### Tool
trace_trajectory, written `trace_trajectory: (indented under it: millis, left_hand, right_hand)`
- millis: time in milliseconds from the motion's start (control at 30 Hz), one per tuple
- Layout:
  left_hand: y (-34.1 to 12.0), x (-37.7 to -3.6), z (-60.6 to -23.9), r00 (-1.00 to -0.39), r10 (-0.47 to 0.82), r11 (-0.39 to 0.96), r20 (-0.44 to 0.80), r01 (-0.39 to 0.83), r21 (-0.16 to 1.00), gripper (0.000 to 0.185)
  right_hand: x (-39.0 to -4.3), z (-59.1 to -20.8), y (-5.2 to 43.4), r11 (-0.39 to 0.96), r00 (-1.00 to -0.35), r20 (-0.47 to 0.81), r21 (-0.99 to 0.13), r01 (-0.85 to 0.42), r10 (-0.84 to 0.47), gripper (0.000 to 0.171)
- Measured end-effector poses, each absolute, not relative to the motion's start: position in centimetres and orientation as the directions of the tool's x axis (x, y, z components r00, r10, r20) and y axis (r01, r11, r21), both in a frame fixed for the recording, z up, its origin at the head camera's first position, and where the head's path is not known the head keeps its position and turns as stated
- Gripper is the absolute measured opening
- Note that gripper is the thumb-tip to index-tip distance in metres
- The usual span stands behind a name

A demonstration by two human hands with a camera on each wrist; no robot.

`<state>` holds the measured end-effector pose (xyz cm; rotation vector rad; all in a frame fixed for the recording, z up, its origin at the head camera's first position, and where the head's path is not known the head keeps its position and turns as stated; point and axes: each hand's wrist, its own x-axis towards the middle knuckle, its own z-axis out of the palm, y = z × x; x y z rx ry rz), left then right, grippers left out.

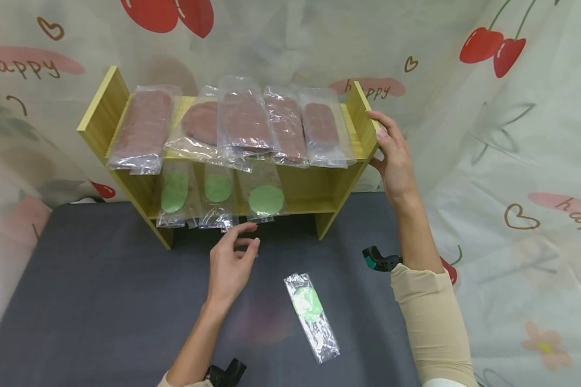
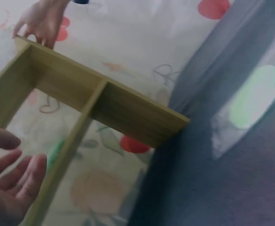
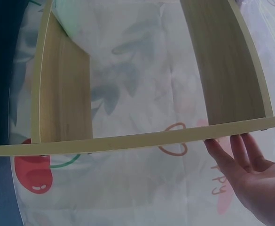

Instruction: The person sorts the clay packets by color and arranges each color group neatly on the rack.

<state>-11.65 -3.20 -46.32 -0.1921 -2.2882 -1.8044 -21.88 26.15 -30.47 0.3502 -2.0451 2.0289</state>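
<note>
A yellow wooden shelf (image 1: 319, 188) with two levels stands at the back of the dark grey table (image 1: 77, 301). Several clear bags of brown discs (image 1: 244, 121) lie on its top level. Three bags of green discs (image 1: 266, 200) sit on the lower level. My right hand (image 1: 392, 153) rests with straight fingers against the shelf's right side panel (image 3: 222, 61). My left hand (image 1: 234, 258) hovers with relaxed fingers just in front of the lower bags and holds nothing. Another bag with a green disc (image 1: 312, 317) lies flat on the table between my arms.
A cloth backdrop printed with cherries (image 1: 489, 45) and hearts hangs behind and to the right of the shelf. Black wrist mounts (image 1: 380, 260) show on both arms. The table's left half holds nothing but bare grey surface.
</note>
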Motion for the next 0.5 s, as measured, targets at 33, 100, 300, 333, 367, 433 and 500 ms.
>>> trace_trajectory:
  millis: [33,100,300,333,367,433,500]
  left_hand:
    - [-3.2,-11.5,-46.8,-0.969,-0.011,0.206,0.248,0.24,0.949,0.03]
    - [-3.2,-11.4,-47.7,-0.97,0.038,0.155,0.239,0.242,0.958,0.03]
    - [-3.2,-10.9,-50.2,-0.969,0.164,0.097,0.184,0.202,0.975,0.029]
    - [-3.2,-10.8,-50.5,-0.969,0.175,0.104,0.174,0.194,0.976,0.029]
    - [-3.2,-10.7,-50.8,-0.969,0.184,0.11,0.165,0.187,0.976,0.029]
    - [-3.0,-10.6,-51.5,-0.972,0.189,0.136,0.141,0.168,0.976,0.029]
    - [-2.8,-10.5,-52.2,-0.974,0.19,0.156,0.124,0.155,0.976,0.03]
  right_hand:
    - [-21.9,-30.5,26.1,0.007,-0.943,0.332,-0.943,-0.332,-0.001,0.036]
    - [-21.9,-30.5,26.2,0.007,-0.944,0.329,-0.944,-0.329,-0.001,0.036]
    - [-22.0,-30.5,26.1,0.004,-0.943,0.334,-0.943,-0.334,-0.002,0.036]
    - [-22.0,-30.5,26.1,0.003,-0.942,0.335,-0.942,-0.335,-0.002,0.036]
    - [-22.1,-30.5,26.1,0.002,-0.942,0.337,-0.942,-0.337,-0.003,0.036]
    - [-22.1,-30.6,26.1,0.003,-0.941,0.338,-0.941,-0.338,-0.002,0.036]
    - [-22.1,-30.6,26.2,0.001,-0.941,0.338,-0.941,-0.338,-0.001,0.036]
